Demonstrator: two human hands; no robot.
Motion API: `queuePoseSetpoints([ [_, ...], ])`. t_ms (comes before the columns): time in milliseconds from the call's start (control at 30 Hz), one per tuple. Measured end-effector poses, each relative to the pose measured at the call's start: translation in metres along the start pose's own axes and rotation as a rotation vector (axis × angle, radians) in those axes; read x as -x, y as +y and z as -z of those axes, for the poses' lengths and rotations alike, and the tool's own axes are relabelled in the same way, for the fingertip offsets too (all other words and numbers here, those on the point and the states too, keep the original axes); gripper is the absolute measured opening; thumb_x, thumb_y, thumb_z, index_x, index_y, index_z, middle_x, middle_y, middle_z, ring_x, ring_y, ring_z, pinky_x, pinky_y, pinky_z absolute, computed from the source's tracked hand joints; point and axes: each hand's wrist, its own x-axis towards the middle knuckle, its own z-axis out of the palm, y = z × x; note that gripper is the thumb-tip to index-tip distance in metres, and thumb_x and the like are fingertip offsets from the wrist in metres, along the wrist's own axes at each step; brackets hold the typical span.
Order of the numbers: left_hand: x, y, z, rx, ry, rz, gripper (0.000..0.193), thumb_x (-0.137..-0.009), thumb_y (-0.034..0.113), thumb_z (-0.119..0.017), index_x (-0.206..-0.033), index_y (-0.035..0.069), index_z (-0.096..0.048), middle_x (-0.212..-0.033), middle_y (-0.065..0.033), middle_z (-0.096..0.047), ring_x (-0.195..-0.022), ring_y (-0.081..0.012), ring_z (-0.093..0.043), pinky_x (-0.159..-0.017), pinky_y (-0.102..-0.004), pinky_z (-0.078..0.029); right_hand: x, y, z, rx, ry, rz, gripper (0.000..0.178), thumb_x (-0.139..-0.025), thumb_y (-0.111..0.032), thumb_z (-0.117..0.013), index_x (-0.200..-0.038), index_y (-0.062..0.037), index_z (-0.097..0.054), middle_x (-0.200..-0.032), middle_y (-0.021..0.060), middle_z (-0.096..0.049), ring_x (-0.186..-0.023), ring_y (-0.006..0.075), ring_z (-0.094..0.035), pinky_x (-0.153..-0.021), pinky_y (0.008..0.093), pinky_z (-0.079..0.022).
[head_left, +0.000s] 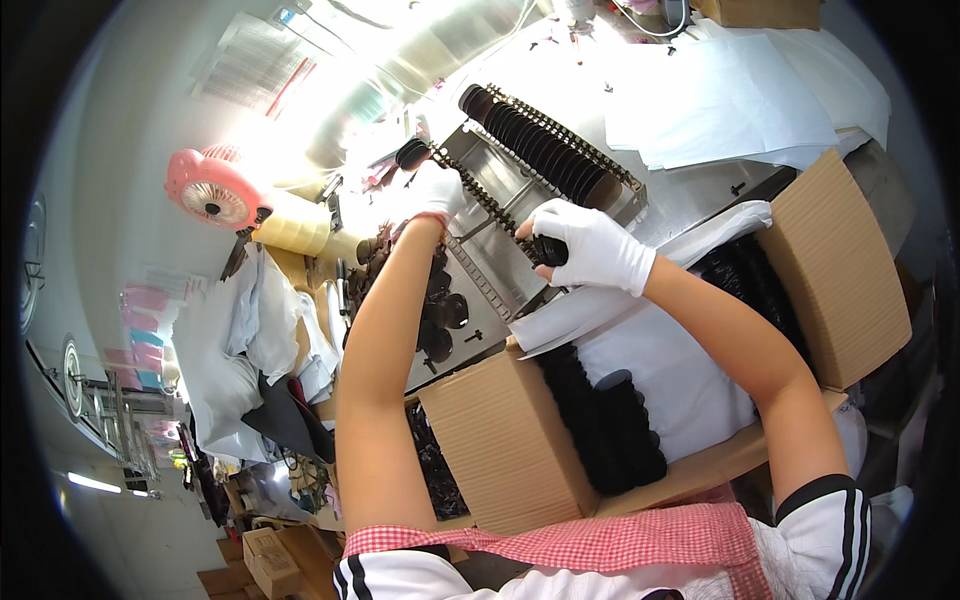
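A metal rack (590, 212) with notched rails lies on the bench, and a row of dark rounded lens-like discs (540, 146) stands upright along its far-right side. My right hand (600, 248), in a white glove with bare fingertips, is closed around a small stack of black discs (549, 250) beside the near notched rail (490, 204). My left hand (436, 190), also gloved, is at the far end of that rail. Dark discs (411, 153) show just beyond it; its fingers are mostly hidden. Loose dark discs (440, 312) lie on the bench below my left hand.
An open cardboard box (510, 440) in front of me holds black bundled rows (605, 425) and white sheets (660, 375). A pink fan (215, 188) and yellow rolls (295, 222) stand at the left. White paper (715, 100) covers the far right of the bench.
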Motion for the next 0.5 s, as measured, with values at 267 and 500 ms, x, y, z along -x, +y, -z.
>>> queuePoseSetpoints([
  [267, 0.143, 0.054, 0.060, 0.748, -0.099, -0.196, 0.028, -0.099, 0.024, -0.045, -0.098, -0.002, -0.053, -0.096, -0.0279, -0.062, -0.089, -0.0432, -0.063, -0.079, -0.0495, -0.049, -0.012, -0.045, -0.015, 0.040, 0.305, 0.056, 0.074, -0.060, -0.015, -0.090, -0.126, -0.0098, -0.056, -0.133, 0.0161, -0.051, -0.120, 0.0319, -0.057, -0.099, 0.0379, -0.050],
  [500, 0.096, -0.005, 0.066, 0.709, -0.269, -0.373, 0.031, -0.092, 0.021, -0.059, -0.115, 0.001, -0.061, -0.107, -0.0126, -0.065, -0.108, -0.0255, -0.060, -0.096, -0.0366, -0.048, -0.003, -0.037, -0.003, 0.091, 0.239, -0.007, 0.047, -0.069, -0.010, -0.080, -0.114, -0.0140, -0.066, -0.108, 0.0053, -0.059, -0.098, 0.0247, -0.064, -0.085, 0.0338, -0.058],
])
